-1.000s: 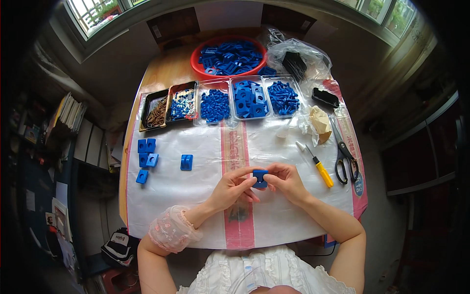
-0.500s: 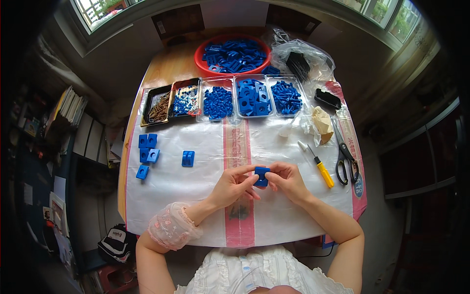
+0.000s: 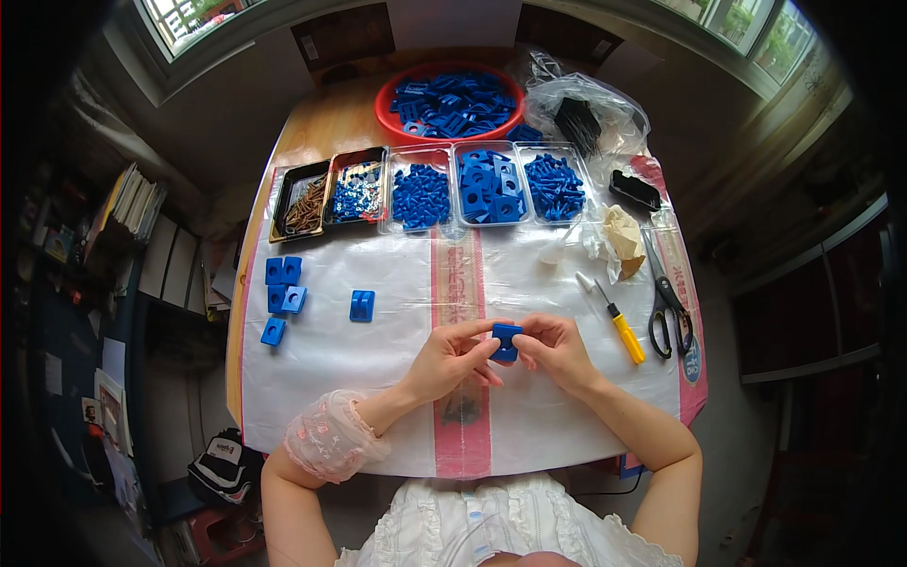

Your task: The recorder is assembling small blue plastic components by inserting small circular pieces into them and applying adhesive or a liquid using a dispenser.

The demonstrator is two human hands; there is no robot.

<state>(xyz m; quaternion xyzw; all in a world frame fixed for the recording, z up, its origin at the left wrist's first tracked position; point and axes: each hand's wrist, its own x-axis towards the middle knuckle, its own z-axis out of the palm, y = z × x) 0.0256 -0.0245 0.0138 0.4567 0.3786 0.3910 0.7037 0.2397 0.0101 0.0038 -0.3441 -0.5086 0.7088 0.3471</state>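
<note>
Between my two hands, just right of the pink stripe, is a blue plastic block point(image 3: 506, 343) with a hole in its face. My left hand point(image 3: 457, 352) pinches its left side, with the forefinger along the top edge and the thumb on the front. My right hand point(image 3: 551, 349) closes on its right side with thumb and forefinger. A similar blue piece with raised ridges point(image 3: 362, 306) lies alone on the white sheet to the left. Farther left sit several finished-looking blue pieces point(image 3: 283, 272) in a loose group.
Trays of screws point(image 3: 308, 210), small blue-and-metal parts point(image 3: 357, 200) and blue plastic parts point(image 3: 421, 197) line the back, before a red basin point(image 3: 382, 109). At right lie a yellow screwdriver point(image 3: 624, 337), black-handled scissors point(image 3: 669, 317), crumpled paper point(image 3: 624, 241) and a small black tray point(image 3: 634, 191).
Nearly nothing differs. Both hands keep the blue block in the same place, and the view has shifted very slightly.
</note>
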